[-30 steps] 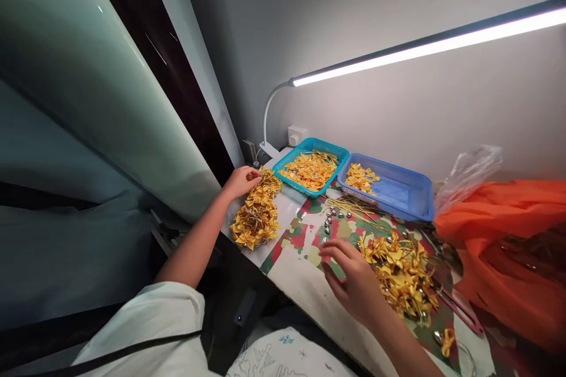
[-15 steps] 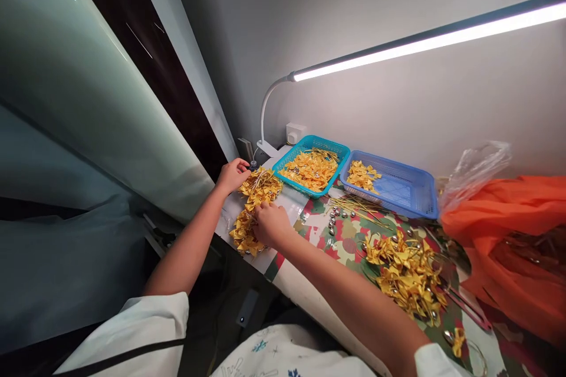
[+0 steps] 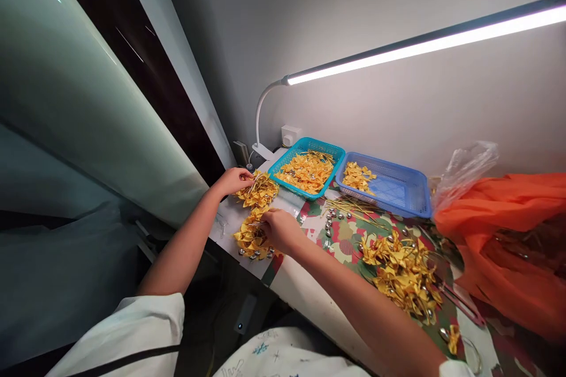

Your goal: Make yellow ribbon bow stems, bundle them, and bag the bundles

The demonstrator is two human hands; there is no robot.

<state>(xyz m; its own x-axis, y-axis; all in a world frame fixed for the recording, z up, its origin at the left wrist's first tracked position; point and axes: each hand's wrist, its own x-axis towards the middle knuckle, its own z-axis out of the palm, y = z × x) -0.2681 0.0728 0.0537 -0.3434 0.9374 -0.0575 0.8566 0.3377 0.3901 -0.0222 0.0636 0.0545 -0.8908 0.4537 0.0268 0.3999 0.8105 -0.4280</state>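
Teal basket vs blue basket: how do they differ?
The teal basket is mostly covered inside with yellow bows; the blue basket has only a small cluster at its left end, much floor showing. Teal sits left of blue, nearer the left hand. Both hold bows.

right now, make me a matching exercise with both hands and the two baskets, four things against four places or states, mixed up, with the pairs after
1. left hand
2. right hand
3. teal basket
4. blue basket

A. bows at one end, much of its floor bare
B. at the nearer bunch of yellow bows
C. yellow bows spread over most of its floor
D. at the farther bunch of yellow bows

Pairs: 1-D, 2-B, 3-C, 4-A
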